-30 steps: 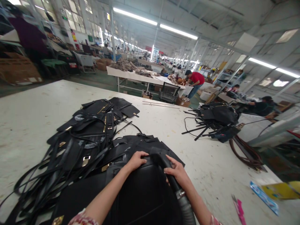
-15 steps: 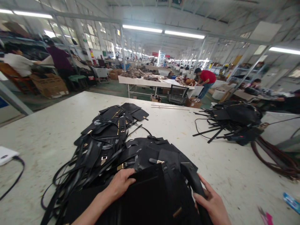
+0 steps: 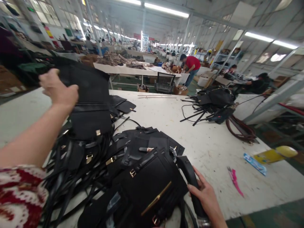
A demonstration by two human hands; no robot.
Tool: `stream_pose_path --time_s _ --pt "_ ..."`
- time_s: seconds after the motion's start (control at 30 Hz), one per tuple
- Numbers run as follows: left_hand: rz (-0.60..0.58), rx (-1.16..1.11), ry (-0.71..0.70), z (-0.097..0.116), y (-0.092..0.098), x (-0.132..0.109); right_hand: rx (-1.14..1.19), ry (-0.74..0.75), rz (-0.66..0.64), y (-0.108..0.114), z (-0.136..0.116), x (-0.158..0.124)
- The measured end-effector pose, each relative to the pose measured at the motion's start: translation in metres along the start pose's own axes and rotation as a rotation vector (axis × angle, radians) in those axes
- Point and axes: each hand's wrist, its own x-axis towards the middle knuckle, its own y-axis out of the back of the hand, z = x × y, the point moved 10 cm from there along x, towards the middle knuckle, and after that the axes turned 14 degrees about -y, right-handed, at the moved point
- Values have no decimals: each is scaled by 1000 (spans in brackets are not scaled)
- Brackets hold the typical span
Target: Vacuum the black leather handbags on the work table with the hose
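Observation:
My left hand [image 3: 59, 90] is raised at the left, its fingers closed on a black leather bag panel [image 3: 89, 91]. The panel hangs upright above a heap of black bag pieces and straps [image 3: 78, 158]. Low in the centre lies a black leather bag [image 3: 147, 177] with a gold zip and a small buckle. My right hand [image 3: 205, 193] is wrapped around a thick, curved black handle [image 3: 190, 172] at the bag's right side. Behind that bag, more black bag parts [image 3: 135, 145] with gold fittings are piled.
Pink-handled snips [image 3: 235, 182], a blue-and-white packet [image 3: 255, 164] and a yellow can [image 3: 275, 154] lie on the white table [image 3: 161, 114] at right. Farther back are another black bag pile [image 3: 213, 98] and coiled brown straps [image 3: 242, 129]. A person in red [image 3: 192, 65] bends over another table.
My left hand has lifted the black panel up and to the left, uncovering the bag beneath. The right hand stays at the handle. The view has turned right.

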Motion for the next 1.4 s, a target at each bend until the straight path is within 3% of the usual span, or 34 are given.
stream_pose_path --time_s 0.03,0.07,0.13,0.23,0.3,0.37,0.5,0.57,0.7,0.8,0.87,0.97,1.13,1.27,1.4 --pt "33 -6 -98 25 -14 -18 1 8 -5 -1 0 -2" --pt "-33 -68 -198 50 -41 -44 2 13 -15 -3 -1 -3" --pt "-358 -278 -287 91 -118 -123 5 19 -52 -10 -5 -3" --pt "-560 -387 -342 127 -192 -251 -5 37 -147 -29 -19 1" --pt "-549 -371 -289 130 -212 -309 -29 49 -243 -52 -31 7" --pt "-473 -332 -233 126 -214 -339 -81 62 -330 -79 -41 18" --pt "-419 -315 -180 116 -209 -349 -300 71 -385 -128 -48 54" --pt "-435 -338 -172 112 -211 -347 -340 95 -344 -139 -56 72" --pt "-489 -375 -145 100 -213 -344 -216 234 -168 -115 -95 82" --pt "-559 -391 -130 96 -214 -341 -159 201 -221 -87 -102 65" --pt "-601 -373 -138 97 -213 -338 -164 141 -269 -67 -89 48" --pt "-638 -267 -116 93 -214 -331 -150 76 -228 -30 -53 20" --pt "-522 -41 35 56 -203 -308 -44 -9 -105 17 17 -24" --pt "-497 -19 73 32 -203 -296 40 -44 -129 15 38 -47" --pt "-503 -39 83 24 -206 -297 41 1 -184 -9 27 -45"
